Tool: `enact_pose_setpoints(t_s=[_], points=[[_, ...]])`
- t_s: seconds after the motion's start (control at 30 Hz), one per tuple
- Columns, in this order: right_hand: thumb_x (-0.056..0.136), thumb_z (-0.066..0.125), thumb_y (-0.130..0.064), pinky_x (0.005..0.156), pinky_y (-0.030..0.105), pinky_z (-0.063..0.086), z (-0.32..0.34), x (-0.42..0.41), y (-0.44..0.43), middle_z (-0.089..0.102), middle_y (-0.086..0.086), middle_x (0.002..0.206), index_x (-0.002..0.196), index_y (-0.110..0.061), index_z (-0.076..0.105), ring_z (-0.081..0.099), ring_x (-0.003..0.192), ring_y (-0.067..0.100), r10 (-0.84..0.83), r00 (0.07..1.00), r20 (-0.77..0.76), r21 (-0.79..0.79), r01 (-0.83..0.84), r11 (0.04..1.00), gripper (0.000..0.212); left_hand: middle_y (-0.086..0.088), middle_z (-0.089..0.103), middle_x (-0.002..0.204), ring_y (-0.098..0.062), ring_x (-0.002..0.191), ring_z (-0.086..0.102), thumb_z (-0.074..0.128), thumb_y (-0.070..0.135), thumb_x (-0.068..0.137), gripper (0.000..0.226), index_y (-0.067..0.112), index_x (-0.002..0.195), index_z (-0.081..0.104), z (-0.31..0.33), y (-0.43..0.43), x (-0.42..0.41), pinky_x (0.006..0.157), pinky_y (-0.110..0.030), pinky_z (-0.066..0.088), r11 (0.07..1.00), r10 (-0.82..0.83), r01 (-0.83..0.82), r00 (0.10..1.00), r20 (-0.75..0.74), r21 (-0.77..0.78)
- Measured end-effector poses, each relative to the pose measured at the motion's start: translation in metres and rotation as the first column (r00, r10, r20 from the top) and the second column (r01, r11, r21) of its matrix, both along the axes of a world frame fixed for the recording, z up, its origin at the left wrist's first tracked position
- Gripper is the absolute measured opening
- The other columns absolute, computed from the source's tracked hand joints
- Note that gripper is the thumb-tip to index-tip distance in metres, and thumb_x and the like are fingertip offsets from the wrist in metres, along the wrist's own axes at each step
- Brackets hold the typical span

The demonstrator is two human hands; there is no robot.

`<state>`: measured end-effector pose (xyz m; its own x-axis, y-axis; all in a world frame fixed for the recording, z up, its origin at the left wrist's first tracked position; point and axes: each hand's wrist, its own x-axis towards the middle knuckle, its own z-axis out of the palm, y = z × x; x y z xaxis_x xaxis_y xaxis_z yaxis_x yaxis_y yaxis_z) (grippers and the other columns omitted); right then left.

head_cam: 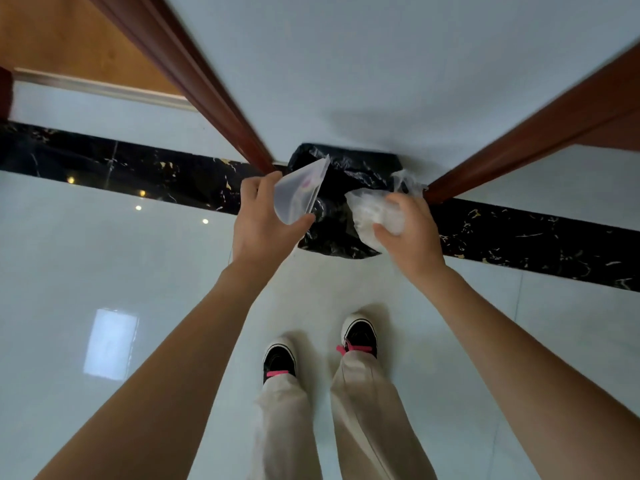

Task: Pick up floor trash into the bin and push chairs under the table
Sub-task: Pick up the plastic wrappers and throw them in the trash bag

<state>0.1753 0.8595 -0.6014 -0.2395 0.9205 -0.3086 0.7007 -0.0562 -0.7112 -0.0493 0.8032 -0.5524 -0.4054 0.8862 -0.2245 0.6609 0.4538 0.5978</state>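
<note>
The left hand (261, 216) has its grip clamped on a flat translucent plastic pouch (300, 194), thumb under the lower edge and fingers along the far side, so the pouch stands tilted with 1 corner pointing up and away. The right hand (410, 230) has its grip closed around a crumpled clear plastic wrapper (372, 211), thumb on the near side and fingers curled over the top; a loose end of the wrapper sticks out past the fingers toward the right.

Both hands are held over a bin lined with a black bag (341, 202), the pouch above its left part and the wrapper above its right part. Whether either piece touches the bag cannot be told. The bin stands on the floor (138, 271) against a pale wall (381, 64), on a dark marbled band (138, 171) that runs across the pale glossy tiles.

2 reddish-brown wooden trims frame the bin: a left trim (194, 81) slanting down to its upper left edge and a right trim (540, 133) ending just beside its right edge, near the wrapper.

Below the hands, both bare forearms reach forward, and 2 black shoes (360, 336) with pink laces and beige trousers (363, 410) stand on the tiles just short of the bin.
</note>
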Motion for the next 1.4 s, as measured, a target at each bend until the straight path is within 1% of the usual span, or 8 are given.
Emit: enact_pose_setpoints(t_s=[0.23, 0.4, 0.6, 0.73, 1.0, 1.13, 1.23, 1.4], points=[[0.085, 0.073, -0.023, 0.101, 0.037, 0.045, -0.023, -0.008, 0.022, 0.046, 0.007, 0.138, 0.14, -0.016, 0.046, 0.05, 0.123, 0.024, 0.256, 0.966, 0.039, -0.073, -0.253, 0.965, 0.062, -0.003, 0.039, 0.132, -0.005, 0.097, 0.042, 0.078, 0.035, 0.074, 0.075, 0.017, 0.138, 0.043, -0.018, 0.011, 0.007, 0.077, -0.021, 0.038, 1.0, 0.002, -0.001, 0.999, 0.036, -0.03], [0.089, 0.069, -0.023, 0.095, 0.036, 0.05, -0.009, -0.002, 0.016, 0.049, 0.001, 0.132, 0.138, -0.018, 0.048, 0.052, 0.112, 0.011, 0.089, 0.994, -0.069, -0.03, -0.091, 0.995, 0.054, -0.003, 0.039, 0.134, -0.006, 0.098, 0.043, 0.078, 0.036, 0.074, 0.076, 0.017, 0.139, 0.042, -0.019, 0.019, 0.008, 0.076, -0.024, 0.041, 0.998, -0.038, 0.04, 0.999, 0.032, -0.058], [0.091, 0.066, -0.021, 0.087, 0.032, 0.054, 0.002, 0.006, 0.019, 0.049, -0.005, 0.126, 0.134, -0.019, 0.051, 0.055, 0.109, 0.011, -0.079, 0.987, -0.137, 0.02, 0.082, 0.996, 0.045, 0.002, 0.043, 0.131, -0.017, 0.108, 0.052, 0.081, 0.031, 0.068, 0.075, 0.019, 0.135, 0.048, -0.029, 0.035, 0.016, 0.082, -0.036, 0.053, 0.966, -0.252, 0.255, 0.966, 0.066, -0.045], [0.091, 0.064, -0.019, 0.085, 0.028, 0.053, 0.001, 0.012, 0.022, 0.052, -0.003, 0.126, 0.131, -0.017, 0.053, 0.056, 0.109, 0.013, -0.206, 0.963, -0.174, 0.048, 0.217, 0.975, 0.042, 0.006, 0.042, 0.132, -0.019, 0.107, 0.052, 0.079, 0.03, 0.067, 0.074, 0.024, 0.134, 0.048, -0.044, 0.043, 0.027, 0.077, -0.033, 0.051, 0.942, -0.331, 0.334, 0.941, 0.074, -0.034], [0.091, 0.064, -0.019, 0.088, 0.029, 0.053, -0.012, 0.017, 0.017, 0.053, 0.001, 0.128, 0.132, -0.015, 0.053, 0.054, 0.111, 0.012, -0.162, 0.977, -0.142, 0.083, 0.175, 0.981, 0.043, 0.004, 0.042, 0.129, -0.02, 0.106, 0.05, 0.078, 0.038, 0.067, 0.077, 0.025, 0.136, 0.046, -0.068, 0.044, 0.045, 0.072, -0.034, 0.051, 0.915, -0.386, 0.388, 0.922, 0.04, -0.108], [0.091, 0.063, -0.022, 0.097, 0.035, 0.048, -0.016, 0.018, 0.017, 0.055, 0.005, 0.127, 0.132, -0.01, 0.053, 0.052, 0.118, 0.02, -0.04, 0.998, -0.043, 0.175, 0.047, 0.983, 0.044, 0.001, 0.042, 0.129, -0.021, 0.106, 0.05, 0.078, 0.039, 0.068, 0.075, 0.023, 0.135, 0.047, -0.074, 0.049, 0.054, 0.071, -0.037, 0.053, 0.923, -0.373, 0.371, 0.928, -0.002, -0.104], [0.092, 0.059, -0.028, 0.099, 0.041, 0.044, -0.018, 0.022, 0.02, 0.059, 0.011, 0.127, 0.132, -0.006, 0.053, 0.05, 0.119, 0.03, 0.097, 0.979, 0.182, 0.28, -0.146, 0.949, 0.046, -0.001, 0.041, 0.129, -0.021, 0.109, 0.049, 0.076, 0.04, 0.071, 0.073, 0.02, 0.135, 0.047, -0.079, 0.049, 0.06, 0.07, -0.034, 0.051, 0.943, -0.321, 0.319, 0.947, 0.001, -0.096], [0.096, 0.049, -0.038, 0.101, 0.051, 0.041, -0.025, 0.028, 0.022, 0.058, 0.013, 0.13, 0.133, -0.007, 0.053, 0.049, 0.125, 0.035, 0.103, 0.916, 0.387, 0.329, -0.242, 0.913, 0.049, -0.002, 0.042, 0.128, -0.02, 0.109, 0.05, 0.075, 0.04, 0.07, 0.073, 0.018, 0.134, 0.048, -0.083, 0.046, 0.064, 0.068, -0.032, 0.049, 0.956, -0.286, 0.286, 0.958, 0.007, -0.06]])
